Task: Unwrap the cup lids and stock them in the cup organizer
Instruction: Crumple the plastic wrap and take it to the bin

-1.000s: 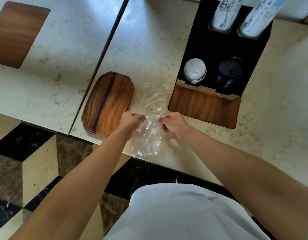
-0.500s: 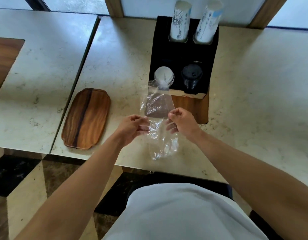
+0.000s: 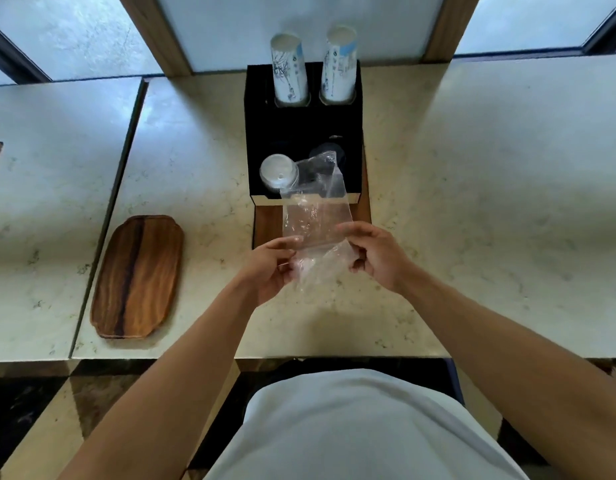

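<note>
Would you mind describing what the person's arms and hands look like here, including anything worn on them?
Both forearms are bare right down to the wrists, with no sleeves in view. The left hand and right hand carry no gloves, and no watch, rings or bracelets show. A pale, light-coloured top covers the torso below.

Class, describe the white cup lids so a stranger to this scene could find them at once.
Find the black cup organizer at the counter's back. In its front row, the white lids fill the left well. The neighbouring stack is black, partly behind the clear plastic wrap.
</note>
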